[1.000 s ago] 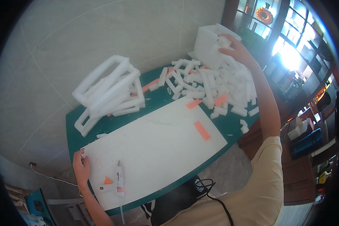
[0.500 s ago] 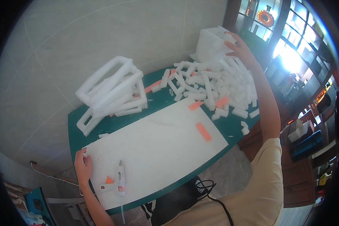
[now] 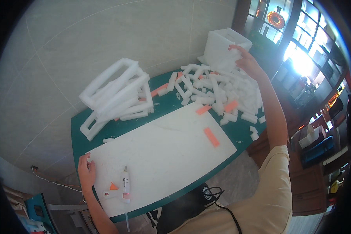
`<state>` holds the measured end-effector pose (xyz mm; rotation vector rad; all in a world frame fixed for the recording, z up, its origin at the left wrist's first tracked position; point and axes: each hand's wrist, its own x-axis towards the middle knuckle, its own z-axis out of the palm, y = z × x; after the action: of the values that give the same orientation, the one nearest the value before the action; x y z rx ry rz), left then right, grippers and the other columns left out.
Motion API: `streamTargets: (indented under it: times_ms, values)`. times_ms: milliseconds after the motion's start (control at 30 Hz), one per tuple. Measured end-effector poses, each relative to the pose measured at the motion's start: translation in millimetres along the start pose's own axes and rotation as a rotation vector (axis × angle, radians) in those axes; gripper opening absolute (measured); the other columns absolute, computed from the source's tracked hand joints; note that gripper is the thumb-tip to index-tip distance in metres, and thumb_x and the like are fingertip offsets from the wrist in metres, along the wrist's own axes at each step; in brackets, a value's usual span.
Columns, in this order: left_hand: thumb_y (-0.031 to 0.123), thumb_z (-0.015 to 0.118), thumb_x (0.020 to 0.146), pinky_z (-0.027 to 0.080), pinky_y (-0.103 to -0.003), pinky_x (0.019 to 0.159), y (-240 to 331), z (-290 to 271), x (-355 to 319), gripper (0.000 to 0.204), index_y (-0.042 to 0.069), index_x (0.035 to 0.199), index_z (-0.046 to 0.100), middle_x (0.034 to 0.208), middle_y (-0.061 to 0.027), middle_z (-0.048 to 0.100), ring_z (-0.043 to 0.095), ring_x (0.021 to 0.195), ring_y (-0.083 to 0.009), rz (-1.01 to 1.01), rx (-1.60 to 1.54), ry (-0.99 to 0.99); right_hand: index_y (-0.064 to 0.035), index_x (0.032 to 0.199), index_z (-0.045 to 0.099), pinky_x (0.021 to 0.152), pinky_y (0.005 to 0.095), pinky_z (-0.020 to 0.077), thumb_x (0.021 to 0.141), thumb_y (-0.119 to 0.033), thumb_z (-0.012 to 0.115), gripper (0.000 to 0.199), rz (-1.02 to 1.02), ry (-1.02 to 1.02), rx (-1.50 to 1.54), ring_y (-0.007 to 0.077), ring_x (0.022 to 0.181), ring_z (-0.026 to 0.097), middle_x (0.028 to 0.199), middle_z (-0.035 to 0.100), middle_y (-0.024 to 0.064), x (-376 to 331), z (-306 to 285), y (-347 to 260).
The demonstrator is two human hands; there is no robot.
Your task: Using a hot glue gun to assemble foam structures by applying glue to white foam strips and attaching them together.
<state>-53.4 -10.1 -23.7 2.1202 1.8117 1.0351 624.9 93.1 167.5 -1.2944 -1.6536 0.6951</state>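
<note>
At the far right my right hand reaches to a white foam box with an open top. Its fingers are spread in front of the box's near right side, and nothing shows between them; whether they touch it I cannot tell. My left hand rests at the left end of a white board, fingers loosely bent and apart, holding nothing visible. Beside it on the board lies a white glue gun with an orange trigger, a clear glue stick trailing from its rear.
A heap of white foam pieces covers the table's far right. White foam frames are stacked at the far left by the wall. A pink strip lies on the board, others among the foam. The green table shows around the board.
My right hand has drawn slightly back and down from the box's top rim, uncovering more of its opening. My left hand and the glue gun stay in place.
</note>
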Motion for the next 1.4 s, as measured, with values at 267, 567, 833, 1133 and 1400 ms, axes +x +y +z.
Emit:
streamTargets:
  times_ms: [267,567,833,1133,1400]
  values:
    - [-0.006,0.057,0.082,0.046,-0.028,0.068,-6.0,0.9,0.3,0.037,0.002,0.118,0.057,0.103,-0.0103,0.058,0.053,0.074,-0.0184,0.033,0.004,-0.008,-0.0105,0.134,0.049,0.085,0.0304,0.0466,0.072,0.007,0.05,0.065,0.039,0.258,-0.218,0.021,0.102,0.054,0.124,0.05,0.0101,-2.5,-3.6,90.5]
    - [-0.005,0.058,0.081,0.046,-0.031,0.07,-2.9,2.4,-0.1,0.035,0.0,0.116,0.058,0.103,-0.0129,0.058,0.053,0.074,-0.0209,-0.015,-0.014,-0.003,-0.0076,0.123,0.053,0.096,0.0466,0.0427,0.067,0.007,0.056,0.057,-0.077,0.58,-0.98,0.0392,0.109,0.053,0.115,0.056,0.0201,-40.9,-53.4,146.7]
    - [-0.004,0.057,0.083,0.047,-0.029,0.069,-8.0,-0.2,0.9,0.036,0.001,0.119,0.058,0.107,-0.0109,0.06,0.054,0.076,-0.0191,-0.006,0.02,-0.016,-0.0184,0.138,0.045,0.102,0.0473,0.0406,0.078,-0.041,0.069,0.069,0.469,0.788,-1.099,0.0376,0.127,0.045,0.137,0.048,0.0136,-93.7,-94.6,133.9]
    - [-0.005,0.058,0.081,0.045,-0.031,0.07,-5.8,3.9,-0.1,0.036,0.0,0.117,0.057,0.102,-0.0115,0.058,0.051,0.073,-0.0206,0.001,0.004,-0.005,-0.0136,0.142,0.042,0.106,0.0448,0.0371,0.073,-0.049,0.073,0.084,0.527,0.525,-0.793,0.0412,0.131,0.04,0.14,0.039,0.0256,-93.2,-98.4,168.0]
    - [-0.005,0.059,0.081,0.045,-0.031,0.069,-1.3,1.1,0.1,0.036,0.001,0.116,0.058,0.101,-0.0107,0.058,0.051,0.073,-0.0203,0.001,0.013,-0.004,-0.0221,0.135,0.053,0.103,0.0674,0.0262,0.072,-0.042,0.069,0.068,0.681,0.5,-1.033,0.04,0.141,0.019,0.154,0.025,0.0084,-61.6,-66.5,144.8]
